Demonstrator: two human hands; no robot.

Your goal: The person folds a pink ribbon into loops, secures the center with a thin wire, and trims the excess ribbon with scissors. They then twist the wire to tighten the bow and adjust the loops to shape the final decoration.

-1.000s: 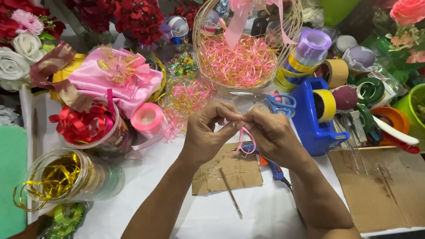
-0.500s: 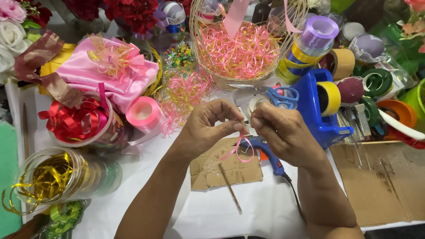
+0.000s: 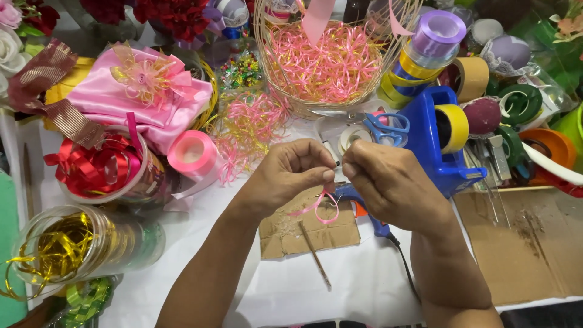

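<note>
left hand (image 3: 290, 173) + right hand (image 3: 388, 182): pinched shut on pink ribbon (image 3: 320, 206) | change: loop now hangs lower, over cardboard (image 3: 303, 234) | 2 hands kept together, bow-forming continues

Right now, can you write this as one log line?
left hand: pinching pink ribbon loop | right hand: pinching same ribbon | below: cardboard scrap, thin stick | behind: blue tape dispenser

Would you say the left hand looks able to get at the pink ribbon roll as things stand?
Probably yes, once freed: the pink ribbon roll lies on its side just left of the left hand, with only open cloth between. Right now that hand is pinching the thin pink ribbon loop with the right hand.
</note>
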